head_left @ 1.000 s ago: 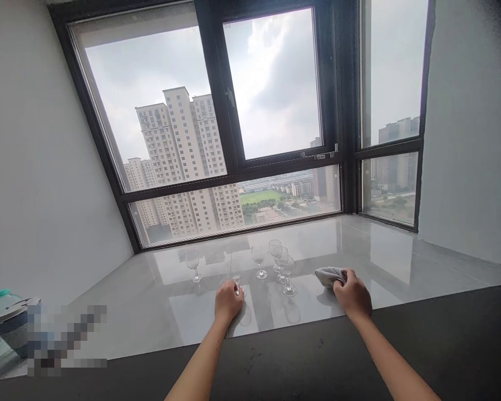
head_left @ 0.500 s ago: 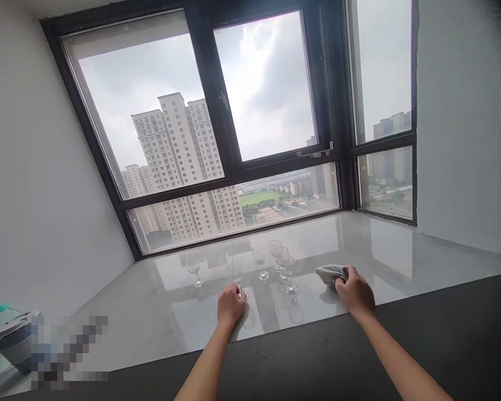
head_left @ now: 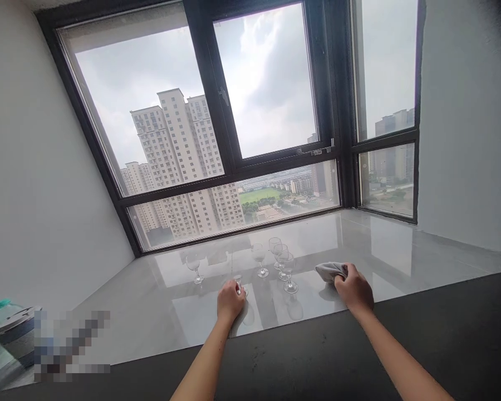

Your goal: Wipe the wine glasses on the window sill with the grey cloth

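My left hand (head_left: 231, 301) is closed round the stem of a clear wine glass at the front of the glossy sill (head_left: 150, 317); the fingers partly cover the glass, and its foot (head_left: 244, 292) shows beside them. In my right hand (head_left: 355, 288) a bunched grey cloth (head_left: 330, 272) is gripped just above the sill. Between the hands stand several upright stemmed glasses, the nearest a wine glass (head_left: 290, 273) close to the cloth. A single wine glass (head_left: 260, 259) stands a little left of that group, and another glass (head_left: 196, 268) stands apart, further left.
A dark-framed window (head_left: 229, 181) rises behind the sill, with a wall (head_left: 463, 122) to the right. At the far left stand a dark container (head_left: 16, 337) and a green-capped bottle (head_left: 2, 305), beside a pixelated patch. The sill's front edge (head_left: 179, 348) drops to a dark face.
The view has shifted slightly. Both hands keep their places and grips, and the glasses stand where they were.
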`<state>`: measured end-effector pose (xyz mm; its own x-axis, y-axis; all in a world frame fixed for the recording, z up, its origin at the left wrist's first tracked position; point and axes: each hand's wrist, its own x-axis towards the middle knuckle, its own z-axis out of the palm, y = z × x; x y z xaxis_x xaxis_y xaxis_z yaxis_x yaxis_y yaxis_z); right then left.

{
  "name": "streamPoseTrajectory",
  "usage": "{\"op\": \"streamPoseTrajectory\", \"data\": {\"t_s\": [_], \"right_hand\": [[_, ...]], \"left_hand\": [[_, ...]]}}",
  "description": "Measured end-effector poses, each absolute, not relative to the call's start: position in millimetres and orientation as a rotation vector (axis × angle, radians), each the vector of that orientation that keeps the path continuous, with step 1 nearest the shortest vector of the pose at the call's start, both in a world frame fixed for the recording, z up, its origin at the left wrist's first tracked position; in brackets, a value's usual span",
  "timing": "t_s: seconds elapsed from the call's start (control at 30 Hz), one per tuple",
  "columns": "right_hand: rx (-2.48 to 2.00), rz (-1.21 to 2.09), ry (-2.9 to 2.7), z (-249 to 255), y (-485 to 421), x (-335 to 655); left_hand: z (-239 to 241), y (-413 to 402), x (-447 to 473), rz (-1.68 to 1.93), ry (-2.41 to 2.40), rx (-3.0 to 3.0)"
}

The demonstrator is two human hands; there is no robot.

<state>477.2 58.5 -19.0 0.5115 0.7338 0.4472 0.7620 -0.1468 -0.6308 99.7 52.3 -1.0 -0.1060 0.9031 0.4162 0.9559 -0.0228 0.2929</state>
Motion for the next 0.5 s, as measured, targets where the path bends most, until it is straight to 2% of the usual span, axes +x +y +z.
{"op": "streamPoseTrajectory", "data": {"t_s": [0.5], "right_hand": [[-1.881,-0.021,-1.230,-22.2,60.4,478.9]], "left_hand": [[0.1,50.3,100.9,-0.807,-2.148,-2.017]]}}
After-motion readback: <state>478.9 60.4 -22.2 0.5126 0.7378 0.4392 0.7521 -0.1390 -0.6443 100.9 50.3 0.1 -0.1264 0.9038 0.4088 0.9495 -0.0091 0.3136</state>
